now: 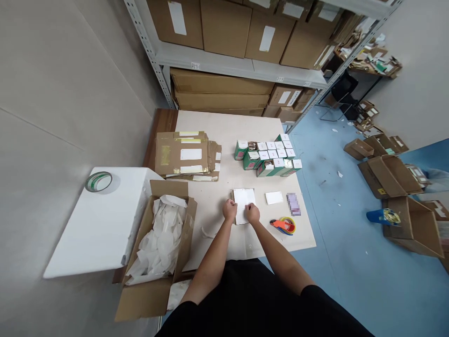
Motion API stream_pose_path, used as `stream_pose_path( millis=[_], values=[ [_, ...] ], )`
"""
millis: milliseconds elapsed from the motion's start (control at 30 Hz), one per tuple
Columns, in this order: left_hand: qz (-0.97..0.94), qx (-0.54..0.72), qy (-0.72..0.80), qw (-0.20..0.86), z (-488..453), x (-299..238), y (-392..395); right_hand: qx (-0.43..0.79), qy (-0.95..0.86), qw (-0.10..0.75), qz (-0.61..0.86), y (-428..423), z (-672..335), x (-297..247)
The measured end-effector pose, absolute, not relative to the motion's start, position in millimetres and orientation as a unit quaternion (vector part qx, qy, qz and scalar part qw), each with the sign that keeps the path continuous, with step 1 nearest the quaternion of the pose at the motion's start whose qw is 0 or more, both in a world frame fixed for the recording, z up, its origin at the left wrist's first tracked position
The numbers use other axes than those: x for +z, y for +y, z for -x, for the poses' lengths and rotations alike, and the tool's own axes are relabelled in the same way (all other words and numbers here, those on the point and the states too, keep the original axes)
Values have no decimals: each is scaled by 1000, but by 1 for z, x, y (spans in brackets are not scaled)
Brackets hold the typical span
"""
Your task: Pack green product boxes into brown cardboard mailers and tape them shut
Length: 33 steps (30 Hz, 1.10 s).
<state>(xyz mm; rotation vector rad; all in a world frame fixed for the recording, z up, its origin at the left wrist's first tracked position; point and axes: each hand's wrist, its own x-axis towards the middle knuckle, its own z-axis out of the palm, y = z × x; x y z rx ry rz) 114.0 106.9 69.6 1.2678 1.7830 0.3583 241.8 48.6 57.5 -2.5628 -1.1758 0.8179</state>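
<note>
A white flat box [243,200] lies on the pale table [224,126] in front of me. My left hand [229,209] is closed on the box's near left edge. Closed as well, my right hand [251,213] grips the near right edge of the same box. Just right of it lie a smaller white card [274,197] and a small purple stack [293,204]. An orange tape dispenser [285,225] rests near my right wrist.
Several green-and-white small boxes [268,157] cluster at the table's far right. Flattened cardboard [185,155] is stacked far left. An open carton of white paper [159,243] and a white surface with a tape roll [98,181] stand left. Shelving with cartons [224,28] behind; open cartons [389,175] on the blue floor right.
</note>
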Motion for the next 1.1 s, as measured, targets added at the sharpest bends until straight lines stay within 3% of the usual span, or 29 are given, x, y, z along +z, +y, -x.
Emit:
stream_pose_path(
  millis=[733,967,1100],
  values=[
    [-533,99,736,406,-118,66,109,290,-402,51,867,55,-239,61],
    [-595,-8,707,382,-110,72,138,289,-384,15,877,64,-243,72],
    [-621,-7,694,365,-109,74,145,290,-349,16,891,63,-255,79]
  ],
)
